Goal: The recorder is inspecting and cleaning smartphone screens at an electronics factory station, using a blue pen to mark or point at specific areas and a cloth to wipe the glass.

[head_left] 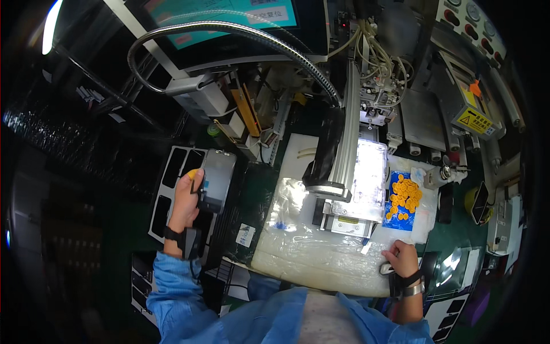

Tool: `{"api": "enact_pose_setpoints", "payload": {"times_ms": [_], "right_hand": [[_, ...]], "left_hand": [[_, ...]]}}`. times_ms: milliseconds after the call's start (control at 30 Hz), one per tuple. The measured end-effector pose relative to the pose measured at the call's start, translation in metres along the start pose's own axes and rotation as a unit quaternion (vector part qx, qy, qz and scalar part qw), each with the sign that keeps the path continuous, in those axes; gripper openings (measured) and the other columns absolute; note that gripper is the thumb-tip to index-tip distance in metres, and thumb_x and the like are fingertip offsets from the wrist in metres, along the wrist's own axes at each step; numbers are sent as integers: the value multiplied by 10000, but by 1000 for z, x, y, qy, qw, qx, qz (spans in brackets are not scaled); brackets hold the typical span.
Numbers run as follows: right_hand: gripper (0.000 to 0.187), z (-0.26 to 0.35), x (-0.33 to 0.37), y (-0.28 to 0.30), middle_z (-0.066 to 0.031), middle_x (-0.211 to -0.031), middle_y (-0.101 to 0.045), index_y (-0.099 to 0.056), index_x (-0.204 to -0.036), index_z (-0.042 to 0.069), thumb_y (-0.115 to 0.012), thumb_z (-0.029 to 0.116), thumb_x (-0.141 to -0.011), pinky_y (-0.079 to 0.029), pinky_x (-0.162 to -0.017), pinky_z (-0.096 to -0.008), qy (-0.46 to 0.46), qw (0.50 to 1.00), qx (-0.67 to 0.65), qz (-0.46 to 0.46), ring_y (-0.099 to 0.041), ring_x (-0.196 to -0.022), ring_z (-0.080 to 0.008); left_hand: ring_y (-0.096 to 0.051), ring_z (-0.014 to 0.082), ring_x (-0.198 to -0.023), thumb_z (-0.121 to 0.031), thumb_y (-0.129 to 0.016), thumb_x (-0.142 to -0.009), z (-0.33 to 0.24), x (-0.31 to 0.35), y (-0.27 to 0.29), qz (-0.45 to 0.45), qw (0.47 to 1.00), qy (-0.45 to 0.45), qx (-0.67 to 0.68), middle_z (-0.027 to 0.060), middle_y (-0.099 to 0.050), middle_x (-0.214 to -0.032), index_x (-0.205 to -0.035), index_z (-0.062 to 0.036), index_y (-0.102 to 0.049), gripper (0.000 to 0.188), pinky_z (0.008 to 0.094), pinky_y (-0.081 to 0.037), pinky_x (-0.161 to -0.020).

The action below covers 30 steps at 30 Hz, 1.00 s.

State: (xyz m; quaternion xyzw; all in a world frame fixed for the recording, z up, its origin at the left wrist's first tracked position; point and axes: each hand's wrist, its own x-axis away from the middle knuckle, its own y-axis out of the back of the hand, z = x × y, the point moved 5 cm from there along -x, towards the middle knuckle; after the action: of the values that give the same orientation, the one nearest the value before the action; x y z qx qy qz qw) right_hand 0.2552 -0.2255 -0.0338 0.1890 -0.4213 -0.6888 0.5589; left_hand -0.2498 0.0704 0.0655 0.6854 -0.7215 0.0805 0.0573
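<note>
Where the white tray (pixel 167 188) lies, the left hand (pixel 186 198) pinches a glossy phone-shaped panel (pixel 218 179) by its left edge, over the tray's right side. Judged light, stiff, slippery, fragile; hold by long edges. Rightward: plastic-wrapped mat (pixel 321 264), lit fixture (pixel 369 178); right hand (pixel 403 259) curled, contents unclear. Room dim; gauge panel (pixel 472 26) far right.

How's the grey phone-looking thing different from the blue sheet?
The left hand holds the grey phone-looking thing; no hand touches the blue sheet. The grey thing has rounded corners; the blue sheet's look square. Orange discs lie on the blue sheet; the grey thing has none. Both are oblong.
</note>
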Motion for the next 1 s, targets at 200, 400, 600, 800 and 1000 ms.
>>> {"api": "enact_pose_setpoints", "payload": {"times_ms": [200,400,600,800,1000], "right_hand": [[293,-5,1,-2,-125,-606,-621,-624,-702,27,-850,211,-730,-478,-541,-383,-10,1000,-2,-8,-619,-554,-295],[293,-8,2,-3,-119,-605,-622,-625,-700,26,-855,206,-723,-475,-538,-376,-23,1000,-14,-10,-614,-548,-282],[293,-5,3,1,-116,-604,-622,-625,-696,26,-857,204,-718,-475,-537,-370,-22,1000,-9,-14,-616,-548,-275],[291,-6,1,-1,-117,-598,-620,-623,-689,26,-858,196,-714,-478,-541,-371,-11,1000,-10,-18,-618,-544,-277],[308,-11,6,1,-119,-600,-625,-623,-684,29,-868,214,-707,-484,-544,-375,-24,999,-6,-27,-625,-552,-288]], "left_hand": [[-602,66,-709,-258,-593,-1031,44,-51,45,-34,998,28,-45,-1,-670,-841,-1006,-13,-670,258,220,-486,-650],[-600,74,-745,-214,-579,-1036,60,-66,49,-44,997,12,-58,2,-678,-856,-1009,8,-682,245,222,-479,-702],[-560,53,-744,-194,-586,-1031,56,-70,44,-38,996,9,-79,-17,-662,-848,-986,13,-686,234,210,-443,-688],[-547,47,-738,-179,-611,-1014,60,-78,54,-24,991,-6,-130,-25,-656,-836,-1011,22,-696,219,215,-435,-681],[-694,239,-790,-271,-738,-885,19,-90,55,-84,866,-75,-487,137,-718,-831,-1030,6,-722,312,320,-516,-743]]}}
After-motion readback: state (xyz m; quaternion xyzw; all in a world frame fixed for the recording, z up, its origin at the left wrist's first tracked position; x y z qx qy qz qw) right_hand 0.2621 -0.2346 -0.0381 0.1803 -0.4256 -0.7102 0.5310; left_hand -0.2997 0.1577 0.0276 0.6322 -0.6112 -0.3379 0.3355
